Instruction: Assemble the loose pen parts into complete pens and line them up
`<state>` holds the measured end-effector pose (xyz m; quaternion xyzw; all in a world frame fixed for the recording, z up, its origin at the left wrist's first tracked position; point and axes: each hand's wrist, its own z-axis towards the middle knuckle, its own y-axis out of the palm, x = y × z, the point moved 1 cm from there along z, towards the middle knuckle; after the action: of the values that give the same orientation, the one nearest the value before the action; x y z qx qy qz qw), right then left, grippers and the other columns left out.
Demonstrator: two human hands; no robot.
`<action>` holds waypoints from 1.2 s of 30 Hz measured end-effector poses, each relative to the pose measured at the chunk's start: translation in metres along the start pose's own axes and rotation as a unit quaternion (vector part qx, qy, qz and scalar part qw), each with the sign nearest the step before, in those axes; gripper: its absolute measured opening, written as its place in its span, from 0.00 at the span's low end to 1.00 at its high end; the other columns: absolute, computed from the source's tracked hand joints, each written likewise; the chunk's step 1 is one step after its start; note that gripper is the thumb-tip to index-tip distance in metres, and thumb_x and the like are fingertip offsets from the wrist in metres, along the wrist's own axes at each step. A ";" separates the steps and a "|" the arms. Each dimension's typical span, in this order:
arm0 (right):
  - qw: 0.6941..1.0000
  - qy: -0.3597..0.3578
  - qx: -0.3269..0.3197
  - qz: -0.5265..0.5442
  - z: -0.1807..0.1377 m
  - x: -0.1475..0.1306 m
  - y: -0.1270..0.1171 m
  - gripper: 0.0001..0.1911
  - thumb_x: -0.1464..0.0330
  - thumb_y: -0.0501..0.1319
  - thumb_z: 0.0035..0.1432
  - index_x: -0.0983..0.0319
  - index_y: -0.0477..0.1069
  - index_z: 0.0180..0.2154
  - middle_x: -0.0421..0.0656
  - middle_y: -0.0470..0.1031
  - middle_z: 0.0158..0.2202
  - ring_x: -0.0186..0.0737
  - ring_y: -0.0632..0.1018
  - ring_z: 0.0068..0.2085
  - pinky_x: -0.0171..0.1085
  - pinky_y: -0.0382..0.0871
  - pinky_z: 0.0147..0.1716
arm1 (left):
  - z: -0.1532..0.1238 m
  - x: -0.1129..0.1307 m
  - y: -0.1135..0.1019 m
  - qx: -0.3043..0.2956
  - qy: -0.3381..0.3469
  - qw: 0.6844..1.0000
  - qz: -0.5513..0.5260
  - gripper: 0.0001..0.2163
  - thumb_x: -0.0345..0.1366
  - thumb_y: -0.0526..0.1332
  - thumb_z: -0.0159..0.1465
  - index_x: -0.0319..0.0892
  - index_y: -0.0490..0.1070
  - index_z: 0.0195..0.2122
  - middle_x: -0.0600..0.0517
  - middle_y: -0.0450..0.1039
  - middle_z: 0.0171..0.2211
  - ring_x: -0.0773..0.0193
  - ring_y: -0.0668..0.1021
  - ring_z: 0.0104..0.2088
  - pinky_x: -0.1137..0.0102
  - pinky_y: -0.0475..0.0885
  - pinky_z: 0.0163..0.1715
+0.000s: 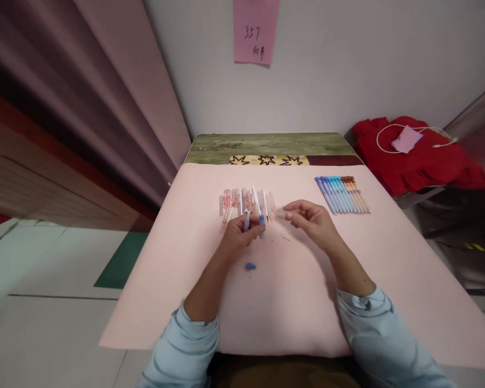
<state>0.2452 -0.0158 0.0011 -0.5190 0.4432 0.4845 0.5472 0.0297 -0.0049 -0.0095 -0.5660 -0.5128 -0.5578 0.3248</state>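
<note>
Blue pen parts [262, 226] stick out between the fingers of my left hand [241, 233], which is closed around them above the table. My right hand [307, 216] pinches a small pale, see-through piece [281, 213], too blurred to name exactly. Just beyond my hands lies a pile of loose pen parts [236, 200], with clear and pinkish barrels and white refills. Nearer to me, a small dark blue pen topper [250, 266] rests alone on the pink cover. A few tiny thin bits [285, 237] lie below my right hand.
A neat row of assembled pens [341, 195], blue, light blue and brown-orange, lies at the right. Pink paper [178, 242] covers the table. Right of it sits a red cloth [412, 167] with a white cable [382, 137]. A wall stands behind, and a curtain [125, 64] hangs left.
</note>
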 end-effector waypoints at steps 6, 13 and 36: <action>0.965 0.044 -0.031 -0.257 0.001 0.013 -0.032 0.11 0.60 0.64 0.53 0.61 0.77 0.29 0.39 0.72 0.22 0.32 0.68 0.24 0.32 0.57 0.22 | 0.005 0.008 -0.011 0.104 0.040 0.988 -0.110 0.15 0.38 0.73 0.51 0.41 0.67 0.31 0.63 0.54 0.17 0.78 0.53 0.15 0.77 0.44 0.15; 0.944 0.052 -0.118 -0.305 -0.002 0.013 -0.024 0.04 0.67 0.64 0.50 0.59 0.75 0.28 0.36 0.74 0.24 0.32 0.71 0.25 0.31 0.60 0.24 | 0.009 0.007 -0.019 0.152 0.076 0.977 -0.128 0.14 0.38 0.71 0.52 0.39 0.68 0.32 0.62 0.57 0.18 0.78 0.56 0.15 0.78 0.48 0.15; 0.866 0.018 -0.153 -0.476 -0.003 -0.005 0.001 0.05 0.71 0.60 0.51 0.59 0.73 0.25 0.38 0.76 0.24 0.33 0.72 0.26 0.32 0.55 0.26 | 0.010 0.005 -0.015 0.139 0.058 0.975 -0.163 0.13 0.35 0.69 0.52 0.41 0.63 0.29 0.62 0.57 0.18 0.77 0.55 0.15 0.78 0.47 0.14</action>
<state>0.2435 -0.0196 0.0053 -0.7532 0.0723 0.2171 0.6168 0.0181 0.0089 -0.0094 -0.3911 -0.6509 -0.5585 0.3339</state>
